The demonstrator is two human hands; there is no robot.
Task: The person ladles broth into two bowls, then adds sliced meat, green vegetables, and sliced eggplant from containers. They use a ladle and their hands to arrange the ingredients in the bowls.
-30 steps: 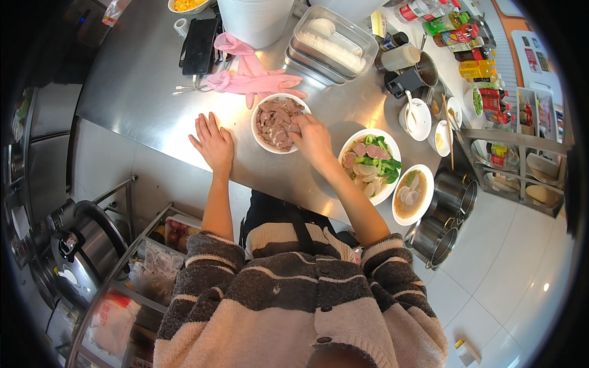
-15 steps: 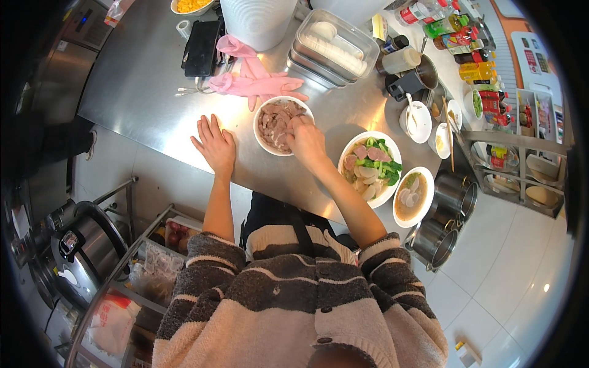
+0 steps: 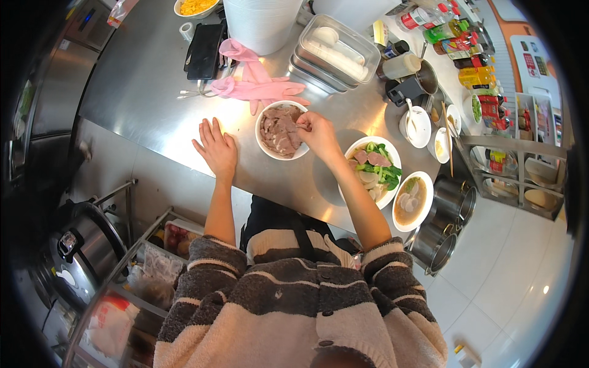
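A white bowl [image 3: 261, 145] filled with sliced brown meat [image 3: 281, 130] stands on the steel table in front of me. My right hand [image 3: 319, 136] is at the bowl's right rim, fingers pinched on what looks like a slice of meat. My left hand [image 3: 217, 149] lies flat on the table left of the bowl, fingers spread, holding nothing. Under my right forearm's outer side is a larger white bowl [image 3: 397, 161] with greens, pink meat slices and pale radish-like slices. Beside it stands a bowl of broth [image 3: 409, 200] with pale round slices.
Pink rubber gloves [image 3: 257, 89] lie just behind the meat bowl. Farther back are stacked white tubs [image 3: 261, 24], lidded steel containers [image 3: 334, 52] and a black device [image 3: 205, 52]. Small white bowls [image 3: 416, 127], chopsticks [image 3: 451, 144] and bottles [image 3: 475, 76] line the right; steel pots [image 3: 432, 248] stand below.
My right hand has drawn back from over the meat to the bowl's right rim, with its fingers pinched. The left hand stays flat on the table.
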